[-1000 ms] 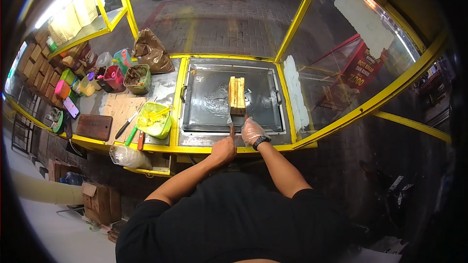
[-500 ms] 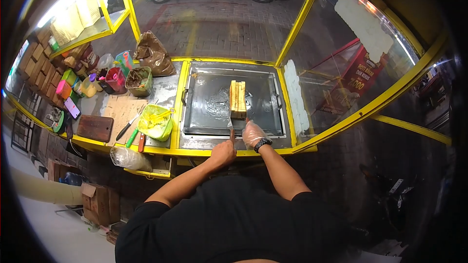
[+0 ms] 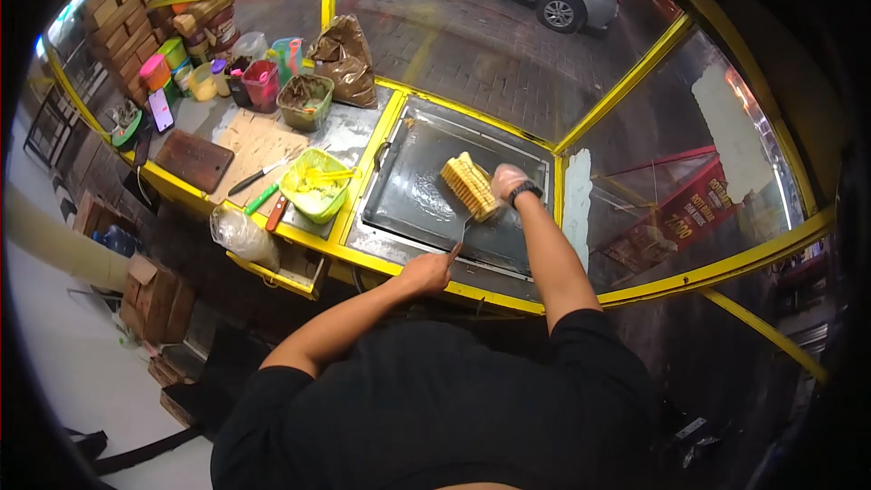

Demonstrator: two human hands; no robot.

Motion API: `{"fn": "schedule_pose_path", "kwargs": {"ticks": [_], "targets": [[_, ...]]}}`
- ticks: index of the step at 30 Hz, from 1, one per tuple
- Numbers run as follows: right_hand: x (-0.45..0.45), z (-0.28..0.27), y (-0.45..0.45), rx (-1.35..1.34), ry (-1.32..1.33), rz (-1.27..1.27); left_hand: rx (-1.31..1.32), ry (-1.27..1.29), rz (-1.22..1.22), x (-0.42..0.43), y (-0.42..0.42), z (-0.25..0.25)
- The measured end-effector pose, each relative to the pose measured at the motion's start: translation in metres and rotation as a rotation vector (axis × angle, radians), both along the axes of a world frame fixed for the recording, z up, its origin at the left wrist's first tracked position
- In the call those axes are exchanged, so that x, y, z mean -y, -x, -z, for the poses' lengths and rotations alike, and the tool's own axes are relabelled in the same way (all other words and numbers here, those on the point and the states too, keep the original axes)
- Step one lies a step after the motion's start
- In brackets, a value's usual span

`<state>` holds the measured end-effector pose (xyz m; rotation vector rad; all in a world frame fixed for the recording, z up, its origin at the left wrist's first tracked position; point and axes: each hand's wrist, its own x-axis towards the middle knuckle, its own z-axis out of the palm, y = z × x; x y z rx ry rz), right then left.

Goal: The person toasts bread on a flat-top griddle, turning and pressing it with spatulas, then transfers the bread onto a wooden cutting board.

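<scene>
A block of golden sliced bread (image 3: 469, 185) sits tilted on the flat metal griddle (image 3: 413, 163), its ridged cut side showing. My bare left hand (image 3: 428, 273) is wrapped round the wooden handle of a spatula (image 3: 457, 249), and the blade reaches to the near end of the bread. At the bread's right side is my right hand (image 3: 510, 181), in a clear plastic glove with a dark watch at the wrist. Its curled fingers press against the bread and are partly hidden.
Left of the griddle stand a green tub of yellow spread (image 3: 318, 184), a knife (image 3: 257, 177), a cutting board (image 3: 194, 161) and several tubs. A brown bag (image 3: 345, 63) stands behind them. Yellow frame bars (image 3: 626, 82) and glass panels enclose the far and right sides.
The bread has turned and tipped from upright and straight to slanted. My right hand has moved from its near end up to its right side. The whole view has swung round.
</scene>
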<state>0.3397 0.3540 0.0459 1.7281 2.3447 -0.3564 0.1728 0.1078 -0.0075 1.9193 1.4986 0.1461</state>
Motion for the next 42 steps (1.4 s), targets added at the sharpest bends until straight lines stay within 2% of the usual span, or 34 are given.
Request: {"fn": "schedule_pose_path", "kwargs": {"ticks": [1, 5, 6, 9, 10, 12, 13, 15, 17, 19, 20, 21, 23, 26, 27, 29, 31, 35, 38, 41, 42], "targets": [[-0.008, -0.003, 0.008, 0.083, -0.004, -0.098, 0.047, -0.064, -0.034, -0.008, -0.006, 0.008], [0.005, -0.028, 0.039, 0.100, -0.033, -0.204, 0.114, -0.094, -0.076, -0.045, -0.021, 0.019], [0.021, -0.043, 0.042, 0.019, -0.108, -0.229, 0.183, -0.111, -0.074, -0.054, -0.021, 0.016], [0.022, -0.039, 0.025, -0.101, -0.242, -0.224, 0.300, -0.144, -0.091, -0.050, -0.014, 0.007], [0.027, -0.038, 0.009, -0.245, -0.313, -0.184, 0.316, -0.105, -0.096, -0.046, -0.007, 0.012], [0.049, -0.046, -0.026, -0.345, -0.365, -0.013, 0.460, -0.144, -0.091, -0.021, 0.016, 0.011], [0.063, -0.048, -0.043, -0.396, -0.391, 0.072, 0.553, -0.191, -0.142, 0.005, 0.025, -0.044], [0.071, 0.002, -0.088, -0.390, -0.480, 0.173, 0.499, -0.130, -0.266, 0.022, 0.049, -0.019], [0.103, 0.015, -0.097, -0.485, -0.334, 0.345, 0.486, -0.129, -0.382, 0.031, 0.060, -0.013], [0.123, 0.054, -0.092, -0.656, -0.338, 0.365, 0.392, -0.075, -0.426, 0.023, 0.058, -0.009], [0.129, 0.072, -0.087, -0.540, -0.349, 0.362, 0.344, -0.051, -0.448, 0.018, 0.057, -0.005], [0.133, 0.082, -0.080, -0.544, -0.282, 0.368, 0.316, -0.074, -0.425, 0.011, 0.054, 0.002], [0.143, 0.089, -0.061, -0.604, -0.323, 0.373, 0.261, -0.118, -0.380, 0.000, 0.044, 0.015], [0.134, 0.118, -0.077, -0.731, -0.151, 0.450, 0.108, -0.112, -0.323, -0.006, 0.033, 0.016], [0.141, 0.095, -0.080, -0.898, 0.059, 0.739, 0.076, -0.117, -0.307, -0.007, 0.033, 0.017], [0.132, 0.076, -0.112, -0.888, 0.313, 1.030, 0.037, -0.104, -0.319, -0.008, 0.038, 0.009], [0.119, 0.075, -0.143, -0.812, 0.452, 1.001, 0.031, -0.086, -0.341, -0.012, 0.045, 0.001], [0.099, 0.081, -0.143, -0.710, 0.559, 0.949, 0.188, -0.124, -0.275, -0.035, 0.052, 0.036], [0.091, 0.042, -0.109, -0.526, 0.346, 0.723, 0.310, -0.028, -0.277, -0.038, 0.053, 0.021], [0.066, 0.038, -0.105, -0.339, -0.032, 0.226, 0.372, 0.037, -0.322, -0.033, 0.059, 0.007], [0.059, 0.032, -0.105, -0.393, 0.024, 0.261, 0.373, 0.057, -0.325, -0.034, 0.063, 0.006]]}}
